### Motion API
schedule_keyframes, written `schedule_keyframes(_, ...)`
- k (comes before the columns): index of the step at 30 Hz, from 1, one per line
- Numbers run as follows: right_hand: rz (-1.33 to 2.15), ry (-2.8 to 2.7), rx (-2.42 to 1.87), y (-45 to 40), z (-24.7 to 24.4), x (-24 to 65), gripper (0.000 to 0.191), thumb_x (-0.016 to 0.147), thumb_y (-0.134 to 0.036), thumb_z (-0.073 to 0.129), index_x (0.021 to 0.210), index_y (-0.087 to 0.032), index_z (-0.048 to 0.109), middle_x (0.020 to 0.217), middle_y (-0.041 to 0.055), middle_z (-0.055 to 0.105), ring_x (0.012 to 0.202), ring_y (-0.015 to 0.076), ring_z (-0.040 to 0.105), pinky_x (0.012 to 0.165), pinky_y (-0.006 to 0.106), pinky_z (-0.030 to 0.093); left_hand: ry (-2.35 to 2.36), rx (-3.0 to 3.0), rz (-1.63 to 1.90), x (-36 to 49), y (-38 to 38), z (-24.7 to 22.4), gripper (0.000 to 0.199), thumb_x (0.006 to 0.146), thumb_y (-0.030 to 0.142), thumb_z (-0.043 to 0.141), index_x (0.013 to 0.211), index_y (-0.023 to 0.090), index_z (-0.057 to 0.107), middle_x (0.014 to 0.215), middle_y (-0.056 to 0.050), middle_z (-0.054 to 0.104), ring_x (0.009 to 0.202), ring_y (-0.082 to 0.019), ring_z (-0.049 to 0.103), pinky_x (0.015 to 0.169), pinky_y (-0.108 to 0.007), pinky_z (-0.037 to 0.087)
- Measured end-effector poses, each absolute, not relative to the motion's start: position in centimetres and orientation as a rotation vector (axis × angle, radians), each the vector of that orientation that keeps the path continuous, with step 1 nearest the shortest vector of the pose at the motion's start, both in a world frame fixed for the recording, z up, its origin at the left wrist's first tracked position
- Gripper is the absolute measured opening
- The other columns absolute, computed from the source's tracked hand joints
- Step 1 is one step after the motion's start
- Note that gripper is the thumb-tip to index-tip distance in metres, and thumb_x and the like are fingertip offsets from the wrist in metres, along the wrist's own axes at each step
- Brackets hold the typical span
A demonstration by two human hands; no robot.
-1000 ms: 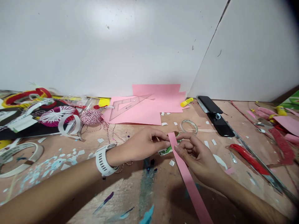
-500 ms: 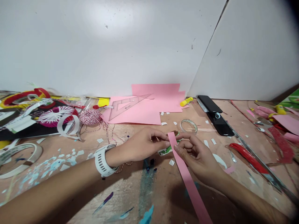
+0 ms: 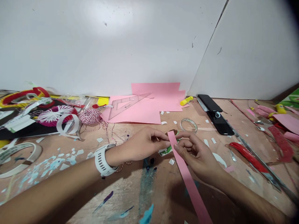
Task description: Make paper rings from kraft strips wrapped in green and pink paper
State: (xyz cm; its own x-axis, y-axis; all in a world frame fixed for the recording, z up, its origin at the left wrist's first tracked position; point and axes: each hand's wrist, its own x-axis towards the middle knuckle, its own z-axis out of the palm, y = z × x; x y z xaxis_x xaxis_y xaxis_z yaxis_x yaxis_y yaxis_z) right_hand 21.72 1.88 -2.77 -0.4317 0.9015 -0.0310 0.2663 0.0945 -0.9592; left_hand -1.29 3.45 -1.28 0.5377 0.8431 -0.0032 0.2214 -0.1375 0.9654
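Observation:
A long pink paper strip (image 3: 187,177) runs from between the hands down toward the bottom edge. My right hand (image 3: 195,152) pinches it near its upper end, thumb on top. Behind the strip is a small green and white ring (image 3: 166,150), mostly covered by fingers. My left hand (image 3: 146,144), with a white watch (image 3: 104,160) on the wrist, has thumb and forefinger closed on the ring's edge, beside the strip's end. How the strip touches the ring is hidden by the fingers.
Pink sheets (image 3: 140,112) with a clear set square (image 3: 121,105) lie behind the hands, near a glue stick (image 3: 186,100) and tape roll (image 3: 188,125). Phones (image 3: 219,123), a red cutter (image 3: 247,157) and a metal ruler (image 3: 259,155) are right; twine (image 3: 90,116) and rings left.
The hands and strip have hardly moved. Slightly more of the ring's green and white surface shows between the fingers, as if it has tilted a little.

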Motion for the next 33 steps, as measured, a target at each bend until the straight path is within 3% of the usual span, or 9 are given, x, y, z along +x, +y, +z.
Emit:
schedule_keyframes(12, 1.404, -1.784, -1.138, 2.1, -2.7, 21.8, 0.028, 0.101, -0.046, 0.058, 0.121, -0.026, 0.052, 0.075, -0.0042, 0.058, 0.067, 0.014, 0.05, 0.063, 0.028, 0.036, 0.936, 1.584, 0.633, -1.8, 3.8, -1.5, 0.03, 0.096, 0.042, 0.066, 0.101, 0.017, 0.08, 0.072, 0.0, 0.064, 0.06, -0.009, 0.045, 0.055, -0.021, 0.036)
schedule_keyframes(17, 1.45, -1.68, -1.119, 2.3, -3.2, 21.8, 0.025, 0.101, -0.044, 0.06, 0.118, -0.026, 0.055, 0.076, -0.0035, 0.059, 0.071, 0.0147, 0.057, 0.065, 0.029, 0.04, 0.829, 1.626, 0.619, -2.3, 4.3, -1.4, 0.031, 0.098, 0.041, 0.062, 0.102, 0.016, 0.08, 0.082, -0.002, 0.067, 0.07, -0.011, 0.051, 0.065, -0.024, 0.042)
schedule_keyframes(20, 1.477, -1.637, -1.116, 2.4, -3.2, 21.8, 0.023, 0.1, -0.043, 0.063, 0.114, -0.026, 0.057, 0.074, -0.0048, 0.057, 0.066, 0.0119, 0.054, 0.06, 0.026, 0.037, 0.784, 1.654, 0.598, -2.5, 4.3, -1.0, 0.031, 0.099, 0.04, 0.062, 0.113, 0.017, 0.077, 0.093, -0.005, 0.071, 0.078, -0.014, 0.057, 0.071, -0.026, 0.045)
schedule_keyframes(26, 1.505, -1.5, -1.108, 2.5, -3.1, 21.6, 0.021, 0.097, -0.043, 0.067, 0.104, -0.025, 0.06, 0.078, -0.0032, 0.064, 0.065, 0.0112, 0.058, 0.058, 0.024, 0.04, 0.907, 1.863, 0.665, -1.6, 2.9, -0.4, 0.059, 0.081, 0.045, 0.084, 0.133, 0.026, 0.063, 0.112, -0.003, 0.072, 0.092, -0.019, 0.064, 0.078, -0.028, 0.048)
schedule_keyframes(30, 1.518, -1.493, -1.102, 2.5, -3.2, 21.5, 0.021, 0.098, -0.043, 0.066, 0.105, -0.025, 0.06, 0.078, -0.0026, 0.065, 0.064, 0.0121, 0.058, 0.057, 0.025, 0.04, 0.975, 2.042, 0.703, -1.1, 2.0, -0.7, 0.045, 0.098, 0.036, 0.065, 0.141, 0.027, 0.055, 0.129, -0.006, 0.07, 0.106, -0.021, 0.068, 0.087, -0.031, 0.05)
schedule_keyframes(33, 1.5, -1.505, -1.103, 2.4, -3.2, 21.5, 0.021, 0.098, -0.043, 0.066, 0.107, -0.024, 0.061, 0.076, -0.0034, 0.062, 0.062, 0.0107, 0.053, 0.056, 0.024, 0.037, 0.958, 2.114, 0.726, -1.2, 2.1, -1.0, 0.044, 0.101, 0.026, 0.06, 0.144, 0.028, 0.052, 0.141, -0.006, 0.065, 0.121, -0.022, 0.065, 0.1, -0.033, 0.048)
